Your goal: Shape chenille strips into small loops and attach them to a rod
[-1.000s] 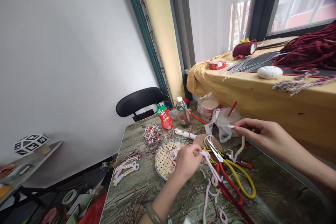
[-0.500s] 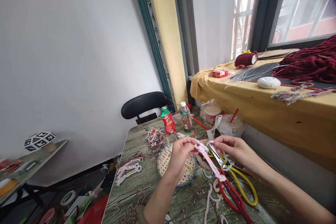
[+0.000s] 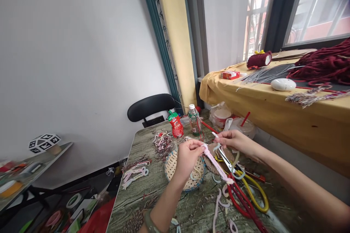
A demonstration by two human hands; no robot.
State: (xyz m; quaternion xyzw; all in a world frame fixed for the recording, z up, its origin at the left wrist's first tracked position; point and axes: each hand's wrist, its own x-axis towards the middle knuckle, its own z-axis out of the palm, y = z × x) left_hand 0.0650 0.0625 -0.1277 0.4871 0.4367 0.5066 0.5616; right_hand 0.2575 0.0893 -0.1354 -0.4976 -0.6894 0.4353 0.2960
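Head view: both hands now meet above the desk's middle. The left hand [image 3: 188,154] pinches the top of a pink fuzzy strip [image 3: 217,165], and the right hand [image 3: 232,140], which a second ago reached toward the desk's right edge, has come in, fingertips closed on a pale strip [image 3: 237,160] beside the scissors [image 3: 246,193] and woven basket [image 3: 171,165].

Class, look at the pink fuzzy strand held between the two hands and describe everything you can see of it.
The pink fuzzy strand looks like soft chenille stem or braided cord, pale pink with whitish patches. The left hand pinches its upper end, and the right hand meets that end from the other side. From there it slants down and to the right, above the table, its lower end near the red-handled scissors. Whether it touches them cannot be told.
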